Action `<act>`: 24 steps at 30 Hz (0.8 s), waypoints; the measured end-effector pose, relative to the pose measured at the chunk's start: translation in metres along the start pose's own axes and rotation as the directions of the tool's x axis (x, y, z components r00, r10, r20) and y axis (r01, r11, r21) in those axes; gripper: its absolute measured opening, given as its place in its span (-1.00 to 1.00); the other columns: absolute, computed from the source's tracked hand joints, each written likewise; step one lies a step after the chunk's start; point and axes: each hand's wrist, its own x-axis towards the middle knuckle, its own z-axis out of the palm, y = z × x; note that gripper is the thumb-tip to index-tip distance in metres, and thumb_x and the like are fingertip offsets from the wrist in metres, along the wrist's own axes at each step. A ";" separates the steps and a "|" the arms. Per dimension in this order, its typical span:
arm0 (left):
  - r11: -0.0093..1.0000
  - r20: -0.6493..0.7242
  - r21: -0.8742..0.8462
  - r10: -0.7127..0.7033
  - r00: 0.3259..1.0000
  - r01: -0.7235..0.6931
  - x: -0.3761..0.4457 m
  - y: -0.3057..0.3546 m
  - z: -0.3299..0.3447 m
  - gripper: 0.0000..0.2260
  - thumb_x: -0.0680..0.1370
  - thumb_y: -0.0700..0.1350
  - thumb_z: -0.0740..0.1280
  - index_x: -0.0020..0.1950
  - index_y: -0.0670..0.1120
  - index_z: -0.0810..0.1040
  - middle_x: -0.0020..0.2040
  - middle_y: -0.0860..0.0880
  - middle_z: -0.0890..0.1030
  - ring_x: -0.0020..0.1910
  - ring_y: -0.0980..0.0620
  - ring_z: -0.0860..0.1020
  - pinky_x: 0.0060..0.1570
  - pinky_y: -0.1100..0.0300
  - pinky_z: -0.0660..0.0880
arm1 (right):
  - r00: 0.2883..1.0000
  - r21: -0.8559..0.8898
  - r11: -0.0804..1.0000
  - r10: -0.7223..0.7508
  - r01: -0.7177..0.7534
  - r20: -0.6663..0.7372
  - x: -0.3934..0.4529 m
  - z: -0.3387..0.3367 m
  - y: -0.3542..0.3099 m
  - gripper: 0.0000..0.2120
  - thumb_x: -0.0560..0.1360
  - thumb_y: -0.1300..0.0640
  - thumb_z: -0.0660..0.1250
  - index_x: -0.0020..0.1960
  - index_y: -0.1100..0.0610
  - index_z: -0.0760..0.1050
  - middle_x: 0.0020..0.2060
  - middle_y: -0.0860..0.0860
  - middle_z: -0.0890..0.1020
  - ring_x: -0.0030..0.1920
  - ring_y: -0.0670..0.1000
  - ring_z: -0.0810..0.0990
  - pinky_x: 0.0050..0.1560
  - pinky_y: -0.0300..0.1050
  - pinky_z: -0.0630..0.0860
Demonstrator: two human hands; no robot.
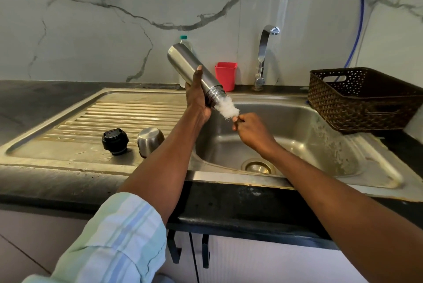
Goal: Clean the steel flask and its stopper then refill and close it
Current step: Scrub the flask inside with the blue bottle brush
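My left hand [197,97] grips the steel flask [187,62] near its threaded neck, holding it tilted with the mouth pointing down and right over the sink basin [297,136]. My right hand [250,130] pinches the handle of a white bottle brush [226,108], whose bristles stick out of the flask's mouth. On the ribbed drainboard [109,111] sit the black stopper [115,141] and, just to its right, the upturned steel cap [150,139].
A steel tap [263,53] rises behind the basin. A red cup [226,75] and a clear bottle with a green cap [183,38] stand against the marble wall. A dark woven basket [364,99] sits on the counter at the right. The drain [258,166] lies low in the basin.
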 end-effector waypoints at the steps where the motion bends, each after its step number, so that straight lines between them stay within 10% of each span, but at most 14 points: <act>1: 1.000 0.011 0.023 -0.018 1.000 0.018 -0.003 -0.003 0.001 -0.29 0.41 0.07 0.54 0.43 -0.18 0.33 0.05 -0.23 0.59 -0.13 -0.15 0.65 -0.17 -0.03 0.62 | 1.000 0.014 1.000 0.002 -0.002 0.014 0.000 0.001 -0.002 -0.74 0.58 0.16 0.26 -0.14 0.31 0.61 -0.31 0.14 0.58 -0.28 0.11 0.51 -0.33 -0.07 0.29; 10: 0.988 0.135 0.146 -0.066 0.989 0.046 -0.020 -0.022 0.034 -0.44 0.47 -0.03 0.51 0.35 -0.18 0.35 0.03 -0.19 0.61 -0.10 -0.16 0.64 -0.02 -0.11 0.64 | 0.975 0.340 0.914 0.219 -0.220 0.043 0.003 -0.004 -0.009 -0.87 0.54 0.14 0.27 -0.15 0.17 0.49 -0.41 0.10 0.52 -0.50 0.02 0.45 -0.52 -0.20 0.36; 15: 0.999 -0.130 -0.038 -0.026 0.991 0.021 0.005 -0.003 -0.003 -0.19 0.27 0.13 0.61 0.34 -0.25 0.40 0.13 -0.29 0.63 -0.13 -0.19 0.66 -0.17 -0.08 0.64 | 0.997 -0.273 0.959 0.073 -0.073 -0.009 -0.009 0.011 -0.005 -0.68 0.61 -0.10 0.18 0.13 0.16 0.42 -0.01 0.18 0.61 0.03 0.27 0.58 -0.08 0.04 0.45; 20: 0.988 -0.139 -0.152 -0.052 0.989 0.031 0.020 0.009 -0.029 -0.06 0.21 0.12 0.66 0.42 -0.25 0.35 -0.02 -0.20 0.57 -0.27 -0.13 0.62 -0.25 0.01 0.59 | 0.978 -0.519 0.850 -0.175 0.090 -0.117 -0.014 0.006 -0.016 -0.71 0.67 0.00 0.06 0.09 0.15 0.48 -0.04 0.14 0.62 -0.03 0.26 0.57 -0.19 0.00 0.32; 23: 0.989 -0.047 -0.126 -0.087 0.995 0.080 0.012 0.014 -0.021 -0.38 0.33 -0.05 0.59 0.25 -0.26 0.43 -0.18 -0.17 0.55 -0.33 -0.10 0.58 -0.32 0.08 0.58 | 0.987 0.093 0.987 0.117 -0.127 0.114 -0.007 0.011 -0.017 -0.73 0.65 0.08 0.11 -0.03 0.21 0.51 -0.28 0.10 0.58 -0.34 0.11 0.56 -0.39 -0.08 0.43; 24: 0.988 -0.013 -0.123 -0.099 0.995 0.097 0.011 0.015 -0.019 -0.46 0.38 -0.07 0.55 0.23 -0.25 0.43 -0.19 -0.18 0.56 -0.33 -0.10 0.58 -0.33 0.09 0.58 | 0.915 0.435 0.828 0.211 -0.354 0.344 -0.007 0.009 -0.018 -0.73 0.65 0.10 0.11 -0.08 0.22 0.48 -0.42 0.04 0.47 -0.53 0.00 0.42 -0.56 -0.19 0.33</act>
